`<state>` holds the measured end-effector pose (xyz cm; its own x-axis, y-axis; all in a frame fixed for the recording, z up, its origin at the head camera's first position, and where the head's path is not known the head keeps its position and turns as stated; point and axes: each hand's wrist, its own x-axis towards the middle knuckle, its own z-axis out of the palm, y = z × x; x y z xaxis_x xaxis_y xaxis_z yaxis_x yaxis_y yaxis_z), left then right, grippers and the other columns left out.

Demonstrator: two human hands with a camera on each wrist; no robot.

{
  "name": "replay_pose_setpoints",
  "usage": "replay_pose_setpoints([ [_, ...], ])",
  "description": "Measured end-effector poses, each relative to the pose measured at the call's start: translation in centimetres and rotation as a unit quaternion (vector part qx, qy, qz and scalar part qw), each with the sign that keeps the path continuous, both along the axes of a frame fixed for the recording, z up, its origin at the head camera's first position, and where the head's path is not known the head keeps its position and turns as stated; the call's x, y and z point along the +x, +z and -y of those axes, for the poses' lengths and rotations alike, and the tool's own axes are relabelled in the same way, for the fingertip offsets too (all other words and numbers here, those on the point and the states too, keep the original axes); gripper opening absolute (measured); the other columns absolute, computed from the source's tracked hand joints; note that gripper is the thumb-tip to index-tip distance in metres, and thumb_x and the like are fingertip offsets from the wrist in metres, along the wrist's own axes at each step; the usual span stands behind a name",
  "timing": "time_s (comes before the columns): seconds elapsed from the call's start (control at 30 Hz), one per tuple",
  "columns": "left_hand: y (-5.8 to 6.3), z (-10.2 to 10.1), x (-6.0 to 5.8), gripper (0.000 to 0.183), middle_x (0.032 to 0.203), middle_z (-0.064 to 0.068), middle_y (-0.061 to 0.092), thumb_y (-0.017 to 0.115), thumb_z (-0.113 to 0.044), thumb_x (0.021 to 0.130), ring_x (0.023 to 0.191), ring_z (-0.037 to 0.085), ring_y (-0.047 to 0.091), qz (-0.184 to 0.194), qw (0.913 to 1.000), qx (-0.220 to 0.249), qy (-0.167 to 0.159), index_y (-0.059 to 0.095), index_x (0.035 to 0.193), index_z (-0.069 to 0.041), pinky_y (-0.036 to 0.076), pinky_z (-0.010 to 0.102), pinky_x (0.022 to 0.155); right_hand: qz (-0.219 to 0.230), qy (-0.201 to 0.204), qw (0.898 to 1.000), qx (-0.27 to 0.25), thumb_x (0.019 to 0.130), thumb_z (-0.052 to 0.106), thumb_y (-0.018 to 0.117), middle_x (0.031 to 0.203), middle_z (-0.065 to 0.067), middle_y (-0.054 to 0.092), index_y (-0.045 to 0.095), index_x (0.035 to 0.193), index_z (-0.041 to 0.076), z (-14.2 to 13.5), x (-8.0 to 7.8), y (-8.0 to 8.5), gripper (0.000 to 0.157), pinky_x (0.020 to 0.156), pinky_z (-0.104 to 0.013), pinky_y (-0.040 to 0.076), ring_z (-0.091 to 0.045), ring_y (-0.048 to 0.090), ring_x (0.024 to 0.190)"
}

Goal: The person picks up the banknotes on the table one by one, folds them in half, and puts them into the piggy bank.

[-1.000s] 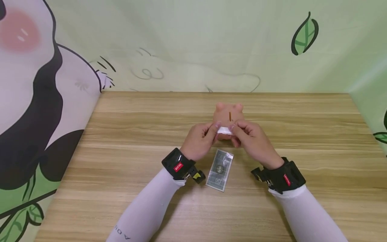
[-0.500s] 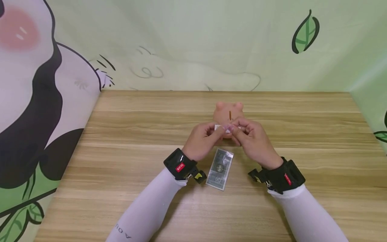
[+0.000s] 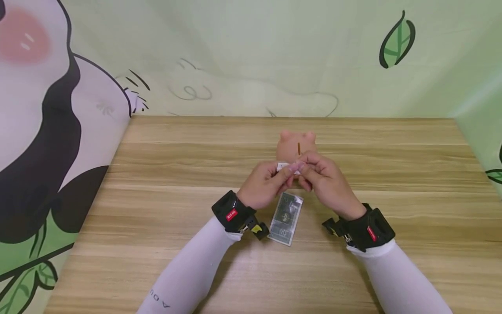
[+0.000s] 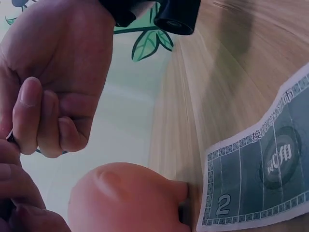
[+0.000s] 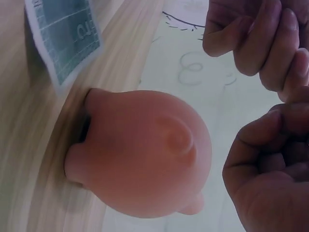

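Above the back of a pink piggy bank (image 3: pixel 287 149), my left hand (image 3: pixel 259 183) and right hand (image 3: pixel 325 183) meet at the fingertips. Between them they pinch a small folded white slip of paper (image 3: pixel 281 166), whose left end sticks out while the fingers cover most of the rest. The bank stands on its feet, with the slot (image 3: pixel 299 148) in its top just beyond the hands. Its curly tail (image 5: pixel 178 137) faces me in the right wrist view. On the tabletop nearer me lies a grey-green play banknote (image 3: pixel 286 218), slightly creased, printed with a 2.
The wooden table (image 3: pixel 176 157) runs back to a pale green cloth wall (image 3: pixel 243 56) with cartoon drawings. A panda print (image 3: pixel 59 131) covers the left side. Each wrist wears a black camera strap (image 3: pixel 231 212).
The two hands have drawn together, thumbs now meeting over the white slip, which was stretched between them before. Less of the slip shows. The banknote and piggy bank have stayed in place.
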<state>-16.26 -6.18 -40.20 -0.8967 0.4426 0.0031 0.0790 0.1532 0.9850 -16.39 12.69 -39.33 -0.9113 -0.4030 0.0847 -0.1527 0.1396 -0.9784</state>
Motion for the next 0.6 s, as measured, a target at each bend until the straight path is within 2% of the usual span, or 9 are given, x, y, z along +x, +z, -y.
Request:
replay_pose_setpoints([
  [0.1, 0.00, 0.10, -0.01, 0.045, 0.057, -0.005, 0.043, 0.048, -0.028, 0.111, 0.050, 0.011, 0.035, 0.003, 1.0000, -0.002, 0.003, 0.060, 0.079, 0.001, 0.027, 0.024, 0.046, 0.008, 0.000, 1.000, 0.012, 0.110, 0.007, 0.043, 0.067, 0.000, 0.050, 0.060, 0.102, 0.000, -0.03, 0.01, 0.04, 0.020, 0.062, -0.024, 0.043, -0.013, 0.049, 0.061],
  [0.27, -0.09, 0.13, 0.04, 0.043, 0.057, -0.005, 0.044, 0.049, -0.028, 0.111, 0.049, 0.011, 0.036, 0.002, 0.9996, -0.001, 0.030, 0.062, 0.078, -0.003, 0.027, 0.024, 0.044, 0.004, -0.013, 0.999, 0.036, 0.110, 0.012, 0.048, 0.066, 0.000, 0.049, 0.064, 0.102, 0.002, -0.08, 0.01, 0.13, 0.021, 0.060, -0.024, 0.040, -0.013, 0.047, 0.062],
  [0.43, -0.35, -0.02, -0.07, 0.045, 0.057, -0.005, 0.043, 0.047, -0.031, 0.111, 0.050, 0.012, 0.037, 0.000, 0.9989, 0.005, 0.048, 0.061, 0.078, -0.004, 0.028, 0.024, 0.046, -0.011, -0.039, 0.999, 0.036, 0.108, 0.012, 0.053, 0.063, 0.002, 0.044, 0.064, 0.097, -0.003, -0.22, 0.04, 0.42, 0.022, 0.054, -0.025, 0.036, -0.012, 0.043, 0.058],
  [0.6, -0.48, 0.17, -0.26, 0.045, 0.061, -0.003, 0.043, 0.041, -0.028, 0.113, 0.056, 0.015, 0.039, -0.026, 0.9982, 0.002, 0.055, 0.060, 0.080, -0.003, 0.032, 0.024, 0.052, -0.024, -0.057, 0.998, 0.029, 0.107, 0.011, 0.055, 0.059, 0.004, 0.040, 0.061, 0.088, -0.001, -0.58, -0.08, 0.78, 0.023, 0.049, -0.027, 0.032, -0.012, 0.039, 0.054],
])
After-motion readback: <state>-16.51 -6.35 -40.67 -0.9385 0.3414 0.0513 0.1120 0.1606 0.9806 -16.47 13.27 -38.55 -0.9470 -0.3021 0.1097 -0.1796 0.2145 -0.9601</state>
